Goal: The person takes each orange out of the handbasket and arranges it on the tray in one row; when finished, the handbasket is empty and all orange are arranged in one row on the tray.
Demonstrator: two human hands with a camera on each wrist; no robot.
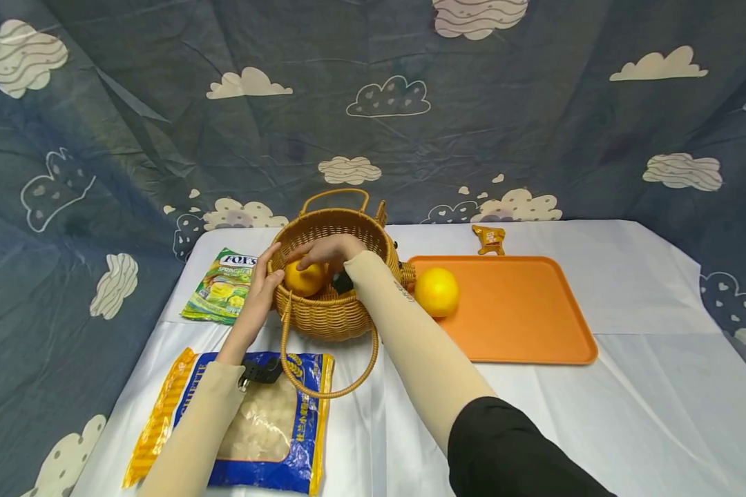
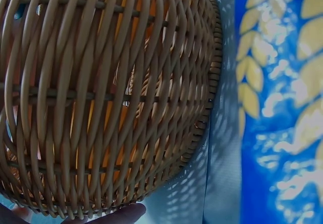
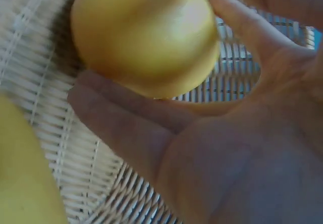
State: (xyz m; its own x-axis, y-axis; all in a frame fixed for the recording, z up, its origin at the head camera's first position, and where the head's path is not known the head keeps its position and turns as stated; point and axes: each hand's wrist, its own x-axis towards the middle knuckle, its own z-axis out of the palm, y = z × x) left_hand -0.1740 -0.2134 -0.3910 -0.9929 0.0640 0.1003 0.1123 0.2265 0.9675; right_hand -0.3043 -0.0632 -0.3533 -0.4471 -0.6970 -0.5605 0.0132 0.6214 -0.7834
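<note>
The tray's (image 1: 522,310) right side offers passage; basket (image 1: 329,319) and fruit (image 1: 437,293) block its left.

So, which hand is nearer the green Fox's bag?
Left. The left hand holds the basket beside the bag; the right hand is inside the basket, farther off.

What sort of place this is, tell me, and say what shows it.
Probably a staged tabletop set: a dark cloud-patterned cloth rises behind a white-covered table, where a wicker basket and an orange tray sit.
</note>
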